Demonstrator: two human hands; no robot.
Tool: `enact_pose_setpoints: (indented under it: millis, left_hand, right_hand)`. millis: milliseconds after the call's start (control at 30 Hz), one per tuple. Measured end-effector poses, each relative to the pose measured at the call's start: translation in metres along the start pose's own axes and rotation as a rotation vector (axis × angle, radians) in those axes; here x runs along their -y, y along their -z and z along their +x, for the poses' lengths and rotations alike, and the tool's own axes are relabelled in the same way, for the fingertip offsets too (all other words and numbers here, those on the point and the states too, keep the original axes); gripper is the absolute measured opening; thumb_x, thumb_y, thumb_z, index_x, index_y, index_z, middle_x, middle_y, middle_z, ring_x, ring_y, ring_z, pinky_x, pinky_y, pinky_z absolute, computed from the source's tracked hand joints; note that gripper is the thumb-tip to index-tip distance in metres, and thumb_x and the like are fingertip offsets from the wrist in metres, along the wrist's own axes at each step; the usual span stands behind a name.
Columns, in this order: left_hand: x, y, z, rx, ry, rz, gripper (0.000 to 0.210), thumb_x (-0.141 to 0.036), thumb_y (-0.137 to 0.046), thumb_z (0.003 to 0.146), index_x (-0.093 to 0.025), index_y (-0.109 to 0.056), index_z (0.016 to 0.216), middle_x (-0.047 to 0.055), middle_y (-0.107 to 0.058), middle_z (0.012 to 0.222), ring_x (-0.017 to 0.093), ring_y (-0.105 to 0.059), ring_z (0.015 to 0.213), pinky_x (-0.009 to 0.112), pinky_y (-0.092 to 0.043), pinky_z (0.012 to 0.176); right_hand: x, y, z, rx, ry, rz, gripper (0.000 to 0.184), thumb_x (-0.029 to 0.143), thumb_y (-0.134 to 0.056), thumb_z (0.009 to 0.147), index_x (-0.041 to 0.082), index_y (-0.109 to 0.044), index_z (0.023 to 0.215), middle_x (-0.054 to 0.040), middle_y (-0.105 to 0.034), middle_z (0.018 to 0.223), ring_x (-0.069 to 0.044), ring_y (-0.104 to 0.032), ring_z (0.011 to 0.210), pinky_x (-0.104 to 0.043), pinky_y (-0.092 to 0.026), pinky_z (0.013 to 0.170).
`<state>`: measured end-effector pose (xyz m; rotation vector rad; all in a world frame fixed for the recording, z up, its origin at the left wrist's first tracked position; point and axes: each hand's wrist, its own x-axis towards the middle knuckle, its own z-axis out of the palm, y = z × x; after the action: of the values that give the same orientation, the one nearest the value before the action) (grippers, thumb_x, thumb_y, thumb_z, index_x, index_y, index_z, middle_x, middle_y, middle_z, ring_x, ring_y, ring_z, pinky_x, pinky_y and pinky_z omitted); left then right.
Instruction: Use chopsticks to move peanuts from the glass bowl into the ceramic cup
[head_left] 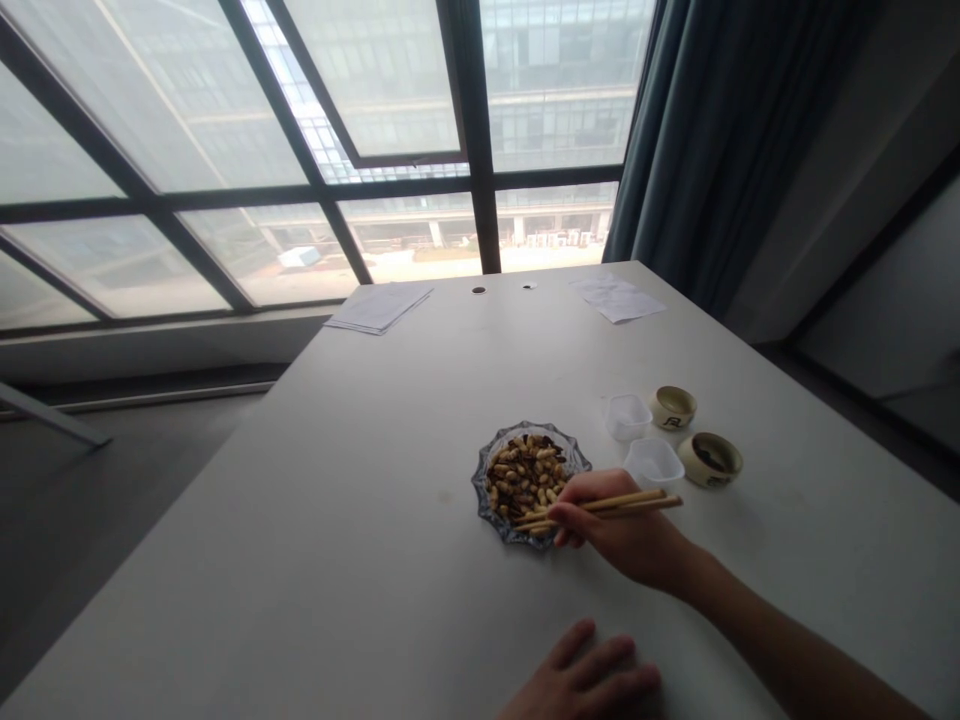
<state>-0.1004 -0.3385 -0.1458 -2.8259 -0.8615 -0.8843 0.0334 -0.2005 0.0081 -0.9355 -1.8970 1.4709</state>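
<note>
My right hand [626, 530] is closed around a pair of wooden chopsticks [637, 502]. Their tips reach into a scalloped glass bowl [484, 500] at the middle of the table. Unshelled peanuts [525, 470] fill the bowl, with darker bits mixed among them that I cannot make out. Whether the tips pinch a peanut is too small to tell. At the bottom edge of the view, my left hand [589, 675] lies on the tabletop with its fingers spread, holding nothing.
Right of the glass bowl stand two clear plastic cups [654, 462] and two small ceramic bowls, the nearer ceramic bowl [709, 462] with something dark inside. Papers [382, 307] and another sheet [619, 297] lie on the white table [337, 500] near its far edge, before the windows.
</note>
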Motion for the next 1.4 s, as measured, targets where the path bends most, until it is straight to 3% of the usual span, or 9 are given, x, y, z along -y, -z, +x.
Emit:
enact_pose_setpoints:
  millis: [233,400,500,700,800,900,1133,1267,1400]
  left_hand:
    - [0.004,0.001,-0.004,0.079,-0.066,0.024,0.028,-0.040,-0.057,0.106,-0.037,-0.068,0.131,-0.008,-0.068,0.140,0.015,-0.060,0.134,0.033,-0.033,0.124]
    - [0.007,0.005,-0.003,-0.031,-0.105,0.144,0.026,-0.044,-0.056,0.106,-0.043,-0.070,0.128,-0.013,-0.062,0.147,0.014,-0.055,0.138,0.039,-0.021,0.130]
    - [0.008,0.009,-0.001,-0.019,-0.117,0.178,0.027,-0.046,-0.054,0.107,-0.046,-0.069,0.129,-0.015,-0.060,0.149,0.014,-0.051,0.141,0.042,-0.015,0.131]
    - [0.005,0.000,-0.005,-0.022,-0.067,0.160,0.028,-0.047,-0.052,0.107,-0.039,-0.071,0.127,-0.013,-0.064,0.145,0.012,-0.055,0.137,0.036,-0.025,0.128]
    - [0.004,-0.004,-0.007,0.057,-0.068,0.124,0.028,-0.045,-0.052,0.108,-0.039,-0.068,0.130,-0.012,-0.065,0.144,0.013,-0.057,0.136,0.034,-0.029,0.126]
    - [0.005,-0.002,-0.008,0.105,-0.089,0.099,0.030,-0.042,-0.052,0.109,-0.042,-0.063,0.136,-0.012,-0.063,0.146,0.013,-0.055,0.138,0.034,-0.033,0.124]
    - [0.007,0.003,-0.008,0.144,-0.086,0.076,0.035,-0.040,-0.043,0.111,-0.029,-0.066,0.136,-0.005,-0.069,0.140,0.012,-0.054,0.138,0.028,-0.035,0.122]
    - [0.008,0.003,-0.009,0.185,-0.081,0.044,0.035,-0.039,-0.042,0.112,-0.031,-0.064,0.138,-0.006,-0.067,0.143,0.012,-0.054,0.139,0.029,-0.037,0.121]
    - [0.009,0.004,-0.009,0.148,-0.084,0.063,0.037,-0.039,-0.040,0.112,-0.029,-0.065,0.137,-0.008,-0.064,0.147,0.012,-0.053,0.140,0.028,-0.037,0.121]
  right_hand:
    - [-0.004,-0.004,0.000,-0.034,0.001,-0.049,0.041,0.051,-0.069,0.095,0.018,-0.075,0.073,-0.0055,-0.077,0.069,-0.019,-0.072,0.065,-0.026,-0.056,0.062]
    - [-0.004,-0.004,0.000,-0.075,-0.034,-0.042,0.042,0.052,-0.069,0.094,0.017,-0.076,0.072,-0.0057,-0.077,0.067,-0.019,-0.073,0.063,-0.025,-0.055,0.059]
    - [0.000,0.000,0.000,-0.081,-0.020,-0.038,0.040,0.049,-0.070,0.094,0.017,-0.076,0.072,-0.0062,-0.078,0.068,-0.019,-0.074,0.065,-0.025,-0.056,0.061]
    - [0.005,0.005,-0.002,-0.070,-0.060,-0.010,0.035,0.048,-0.074,0.091,0.017,-0.075,0.075,-0.0058,-0.077,0.066,-0.019,-0.073,0.060,-0.025,-0.055,0.056]
    - [0.004,0.002,-0.001,-0.052,-0.075,0.007,0.037,0.050,-0.073,0.091,0.017,-0.075,0.075,-0.0063,-0.076,0.064,-0.019,-0.072,0.058,-0.024,-0.054,0.054]
    - [0.001,-0.001,-0.001,-0.054,-0.080,0.000,0.037,0.051,-0.073,0.091,0.017,-0.076,0.076,-0.0068,-0.076,0.064,-0.019,-0.073,0.059,-0.024,-0.054,0.054]
    - [-0.001,-0.002,-0.001,-0.057,-0.061,-0.058,0.045,0.055,-0.066,0.095,0.017,-0.075,0.072,-0.0075,-0.077,0.066,-0.020,-0.074,0.061,-0.026,-0.055,0.057]
    - [-0.002,-0.003,-0.001,-0.068,-0.060,-0.058,0.045,0.054,-0.065,0.096,0.017,-0.075,0.072,-0.0069,-0.078,0.067,-0.020,-0.074,0.061,-0.026,-0.055,0.057]
    - [-0.001,-0.001,-0.001,-0.089,-0.063,-0.060,0.045,0.053,-0.067,0.095,0.017,-0.075,0.071,-0.0065,-0.078,0.067,-0.020,-0.074,0.063,-0.025,-0.055,0.058]
